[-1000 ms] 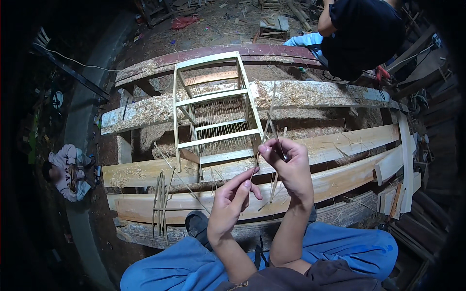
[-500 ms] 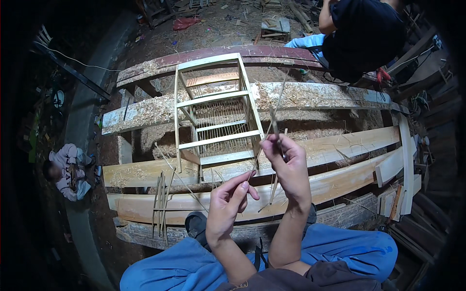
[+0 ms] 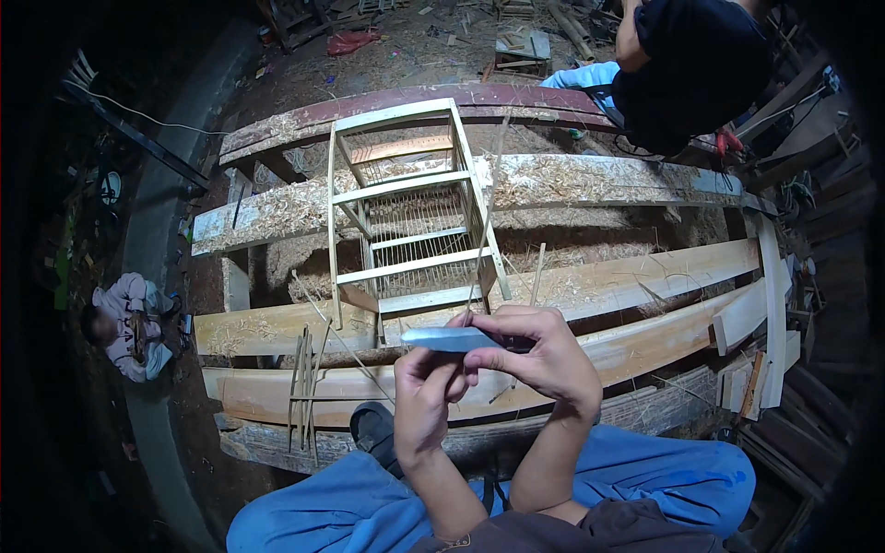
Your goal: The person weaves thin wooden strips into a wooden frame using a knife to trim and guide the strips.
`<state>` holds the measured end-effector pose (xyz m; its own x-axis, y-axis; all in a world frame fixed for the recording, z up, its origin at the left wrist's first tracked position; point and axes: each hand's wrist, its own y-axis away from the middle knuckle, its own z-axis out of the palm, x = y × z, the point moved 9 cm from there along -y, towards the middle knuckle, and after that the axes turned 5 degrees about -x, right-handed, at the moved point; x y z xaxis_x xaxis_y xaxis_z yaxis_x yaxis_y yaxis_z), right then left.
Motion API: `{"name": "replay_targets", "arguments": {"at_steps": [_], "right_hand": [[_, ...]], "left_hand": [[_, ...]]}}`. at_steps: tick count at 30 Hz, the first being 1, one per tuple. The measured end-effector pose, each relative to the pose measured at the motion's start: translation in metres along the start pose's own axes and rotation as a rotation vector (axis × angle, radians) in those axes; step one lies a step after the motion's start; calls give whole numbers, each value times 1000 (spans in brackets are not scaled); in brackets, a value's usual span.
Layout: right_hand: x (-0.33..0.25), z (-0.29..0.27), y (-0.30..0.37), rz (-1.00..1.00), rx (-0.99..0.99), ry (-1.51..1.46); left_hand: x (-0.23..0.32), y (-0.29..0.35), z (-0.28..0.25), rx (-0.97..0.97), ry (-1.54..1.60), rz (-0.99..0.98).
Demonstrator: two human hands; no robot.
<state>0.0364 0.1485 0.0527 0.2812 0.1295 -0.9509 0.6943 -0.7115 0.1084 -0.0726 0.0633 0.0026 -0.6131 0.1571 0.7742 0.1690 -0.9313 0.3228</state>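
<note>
Silvery-grey blade (image 3: 438, 340) on my feed, tan strip (image 3: 492, 189), pale cream frame (image 3: 415, 265), dark red plank (image 3: 516, 96), blue trousers (image 3: 645, 470) with deeper-blue blotches, black shirt (image 3: 696, 74), bright red plastic (image 3: 350, 43)

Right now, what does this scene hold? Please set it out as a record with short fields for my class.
Right hand: grips a knife, blade toward the left
Left hand: curled below the blade; its hold is partly hidden
Between hands: thin strip rising away
Beyond hands: pale wooden frame with thin rods
Left side: loose sticks
Upper right: person in dark top
</note>
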Motion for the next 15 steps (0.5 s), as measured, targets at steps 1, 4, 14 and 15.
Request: {"name": "replay_targets", "arguments": {"at_steps": [1, 4, 14, 15], "right_hand": [[1, 0, 1, -44, 5, 1], [3, -6, 0, -102, 46, -64], [19, -20, 2, -70, 192, -18], [28, -40, 6, -28, 385, -32]], "left_hand": [[-2, 1, 0, -11, 14, -22], [-1, 0, 4, -29, 27, -28], [-2, 1, 12, -37, -34, -123], [-4, 1, 12, -34, -46, -142]]}}
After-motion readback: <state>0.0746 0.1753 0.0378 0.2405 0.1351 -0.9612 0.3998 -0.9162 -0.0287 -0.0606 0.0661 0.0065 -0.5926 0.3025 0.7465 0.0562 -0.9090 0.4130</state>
